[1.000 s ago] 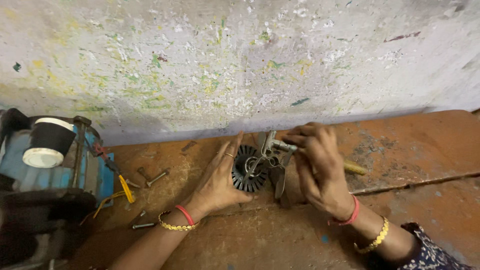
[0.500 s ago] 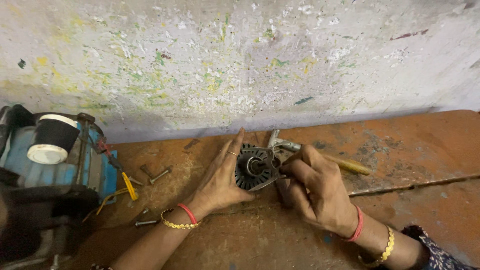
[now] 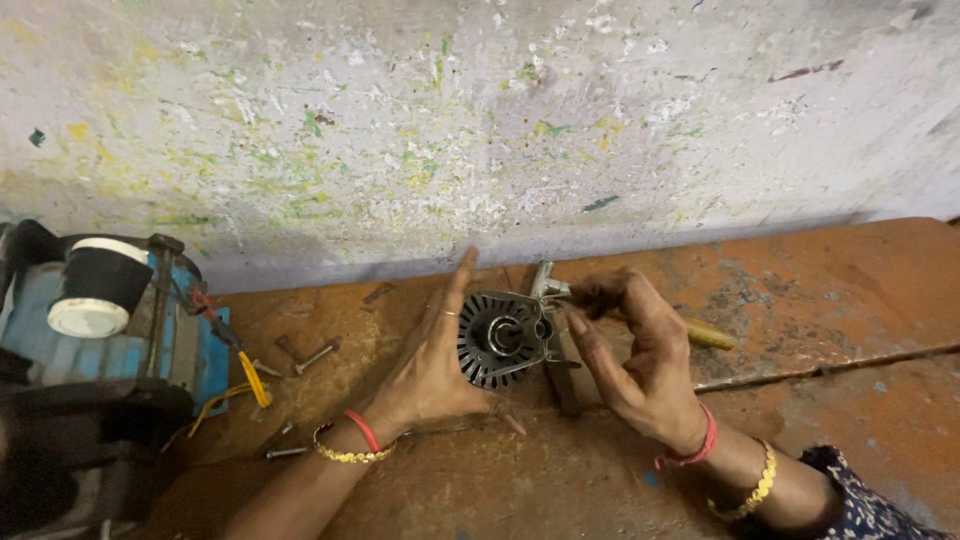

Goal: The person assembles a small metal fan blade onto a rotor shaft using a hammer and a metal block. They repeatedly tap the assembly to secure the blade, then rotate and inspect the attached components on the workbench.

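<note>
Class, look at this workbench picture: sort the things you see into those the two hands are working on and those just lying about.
In hand: left hand, right hand, round slotted metal part, yellow-handled tool.

Lying about: loose bolts, blue machine, yellow wire.

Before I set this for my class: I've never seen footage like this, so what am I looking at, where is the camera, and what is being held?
There is no machine at work here, only a person's two bare hands. The one picture comes from a camera worn on the person's head, looking down at a worn orange bench against a paint-flecked wall.

The left hand steadies a round, dark metal part with slots, tilted up on the bench. The right hand touches the part's right edge and pinches a small metal piece. A yellow-handled tool lies behind that hand.

To the left stand a blue motor with yellow wires, and loose bolts lie on the bench.
</note>
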